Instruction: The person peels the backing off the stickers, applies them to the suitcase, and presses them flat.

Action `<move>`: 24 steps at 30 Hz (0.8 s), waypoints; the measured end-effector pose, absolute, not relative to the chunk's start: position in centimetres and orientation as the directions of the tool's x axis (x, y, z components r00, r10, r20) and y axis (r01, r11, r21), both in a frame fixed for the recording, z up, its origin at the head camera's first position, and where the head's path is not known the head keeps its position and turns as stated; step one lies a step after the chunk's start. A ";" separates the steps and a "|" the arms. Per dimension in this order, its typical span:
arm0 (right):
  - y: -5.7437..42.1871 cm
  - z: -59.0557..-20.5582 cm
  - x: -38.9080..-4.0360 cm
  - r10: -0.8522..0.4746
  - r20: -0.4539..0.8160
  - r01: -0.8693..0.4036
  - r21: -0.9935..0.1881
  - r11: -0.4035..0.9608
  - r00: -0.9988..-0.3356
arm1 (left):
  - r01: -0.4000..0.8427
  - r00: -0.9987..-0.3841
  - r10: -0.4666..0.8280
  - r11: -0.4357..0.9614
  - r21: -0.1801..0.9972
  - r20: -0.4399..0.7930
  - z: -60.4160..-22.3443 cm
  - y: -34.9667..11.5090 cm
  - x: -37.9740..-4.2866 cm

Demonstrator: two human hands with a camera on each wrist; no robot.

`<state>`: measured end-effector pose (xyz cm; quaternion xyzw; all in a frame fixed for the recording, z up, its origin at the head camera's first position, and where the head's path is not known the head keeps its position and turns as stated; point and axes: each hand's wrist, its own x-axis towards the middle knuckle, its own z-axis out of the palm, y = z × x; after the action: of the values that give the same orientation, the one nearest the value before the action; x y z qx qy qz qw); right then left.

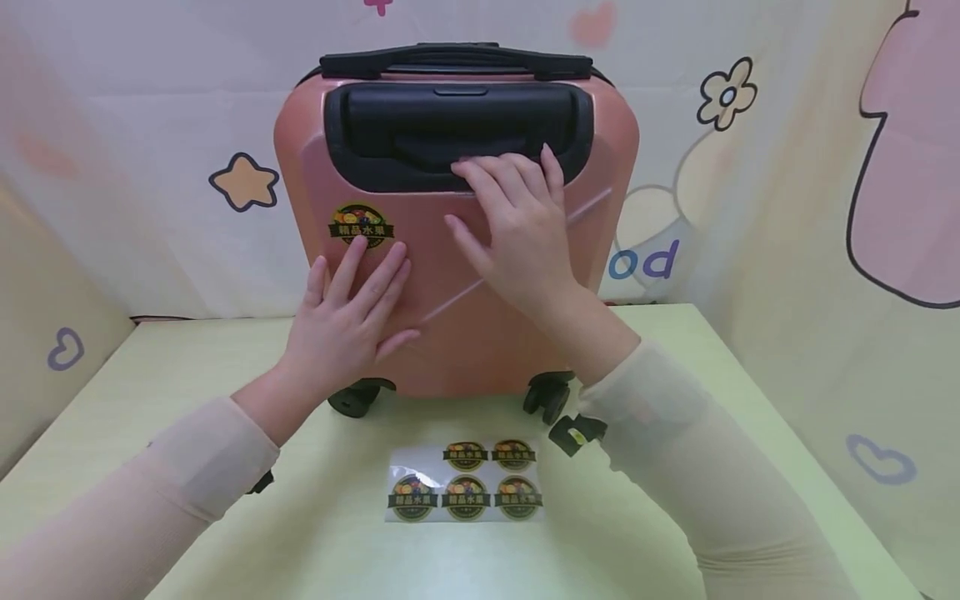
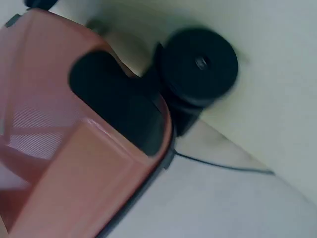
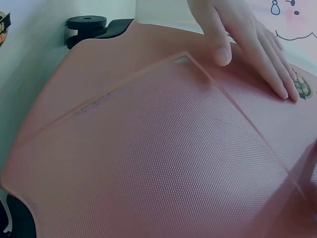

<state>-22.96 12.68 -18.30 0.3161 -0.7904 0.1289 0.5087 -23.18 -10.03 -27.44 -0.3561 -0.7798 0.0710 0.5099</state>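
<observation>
Two hands are on the pink suitcase, which stands upright on black wheels on the table. One round sticker with fruit and gold lettering sits on the suitcase's front, at its upper left as the person sees it, just below the black handle panel. The left hand rests against the suitcase with fingers outstretched, one fingertip touching the sticker's lower edge; its grip holds nothing. The right hand lies on the suitcase's front with fingertips at the panel's lower part and thumb apart; its grip looks slack, though whether the tips hook inside the panel cannot be told. In front of the suitcase lies the sticker sheet, bearing five similar stickers. Behind the suitcase hangs a pale cloth printed with a star and a flower.
</observation>
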 end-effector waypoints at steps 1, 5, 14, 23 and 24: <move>12.7 -18.3 -23.0 -0.371 0.886 -0.631 0.121 0.766 -0.280 | 0.500 -0.223 0.634 0.726 -0.471 0.741 -27.7 -10.0 -23.1; 12.7 -18.4 -23.1 -0.382 0.887 -0.625 0.147 0.766 -0.259 | 0.586 -0.175 0.704 0.636 -0.502 0.688 -28.9 -9.6 -22.4; 13.0 -18.7 -22.5 -0.444 0.856 -0.618 0.202 0.759 -0.265 | 0.799 -0.238 0.830 0.462 -0.385 0.504 -33.8 -10.8 -19.6; 13.8 -21.7 -20.2 -0.560 0.807 -0.758 0.243 0.605 -0.188 | 0.670 -0.713 0.616 0.740 0.065 0.334 -36.2 -11.5 -16.2; 13.9 -22.3 -19.8 -0.577 0.796 -0.778 0.240 0.580 -0.185 | 0.617 -0.778 0.566 0.771 0.160 0.273 -36.2 -11.5 -15.9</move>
<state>-19.84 13.88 -22.32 0.4447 -0.7618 0.1100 0.4580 -15.89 -11.54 -36.24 -0.3161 -0.9350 -0.1213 0.1052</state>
